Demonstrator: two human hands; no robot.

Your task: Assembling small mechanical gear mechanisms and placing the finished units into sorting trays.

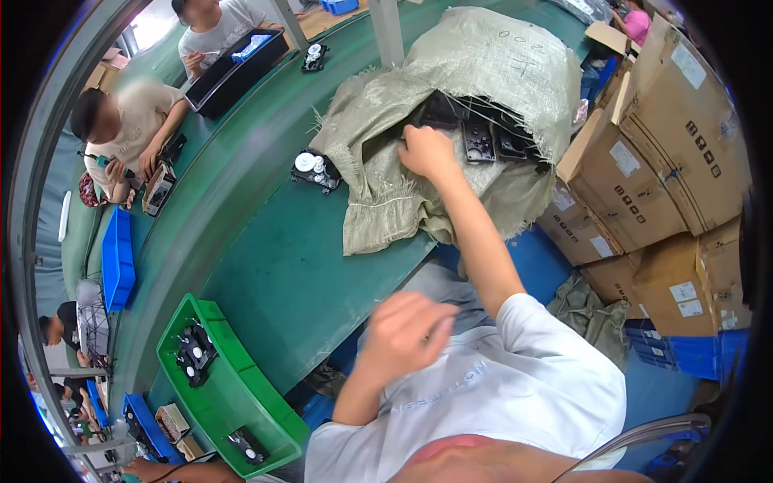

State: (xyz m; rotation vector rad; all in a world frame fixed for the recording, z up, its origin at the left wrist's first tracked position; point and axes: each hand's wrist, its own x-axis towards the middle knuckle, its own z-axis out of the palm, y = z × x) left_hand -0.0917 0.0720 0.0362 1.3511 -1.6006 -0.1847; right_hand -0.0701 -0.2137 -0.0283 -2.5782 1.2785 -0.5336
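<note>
My right hand reaches to the mouth of a large pale woven sack, its fingers curled at the opening. What they grip is hidden from view. Inside the sack, black molded plastic housings show. My left hand hangs in front of my chest, blurred by motion with bent fingers; nothing shows in it. Left of the sack sits a black gear unit with white gears. A green bin on the near left bears several similar black units.
Cardboard boxes are stacked at the right, above blue crates. Across the green bench, people work beside a black tray and a blue bin. Another gear unit lies toward the back. A metal post stands behind the sack.
</note>
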